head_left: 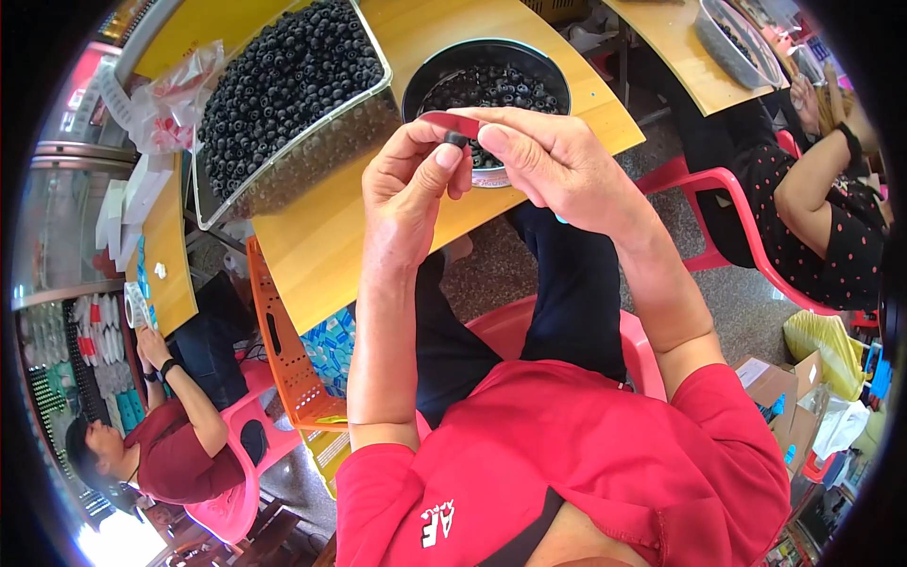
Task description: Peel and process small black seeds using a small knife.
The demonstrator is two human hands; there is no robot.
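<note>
Between the thumb and fingers of my left hand (pixel 408 194) is a small black round piece (pixel 455 139). My right hand (pixel 567 170) is closed around a tool with a flat red blade (pixel 448 121), probably a small knife; its handle is mostly hidden. The blade lies against or just above the piece, and both hands meet over the near edge of a dark round bowl (pixel 484 53). Inside the bowl are several similar black pieces (pixel 505 87). Left of it, a large clear bin (pixel 316 156) is heaped with small black round pieces (pixel 283 99).
The yellow wooden table (pixel 326 260) has its near edge by my knees. An orange perforated chair (pixel 283 350) stands at its left corner. People sit on pink chairs at left and right; a clear tub (pixel 732 47) rests on the right-hand table. Cardboard boxes (pixel 789 402) lie at lower right.
</note>
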